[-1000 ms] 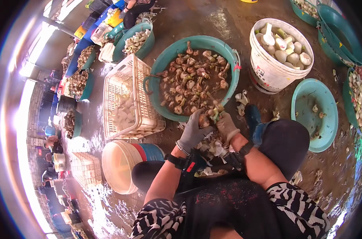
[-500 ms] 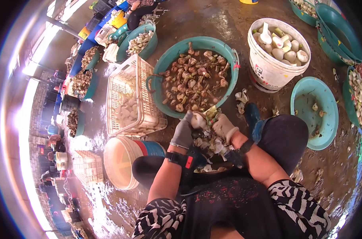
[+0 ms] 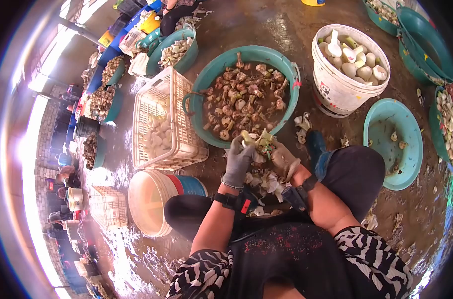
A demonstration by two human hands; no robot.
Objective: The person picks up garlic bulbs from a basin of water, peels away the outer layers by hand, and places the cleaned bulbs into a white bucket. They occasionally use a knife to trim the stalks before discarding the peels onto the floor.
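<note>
White garlic (image 3: 259, 156) with green bits is between our gloved hands, by the big green tub's (image 3: 197, 89) near edge. Our right hand (image 3: 284, 158) grips it. Our left hand (image 3: 239, 162) curls beside it; we can't tell if it grips. Peels (image 3: 270, 182) lie below.

No readable text; lettering on the white bucket (image 3: 342, 94) is too blurred
</note>
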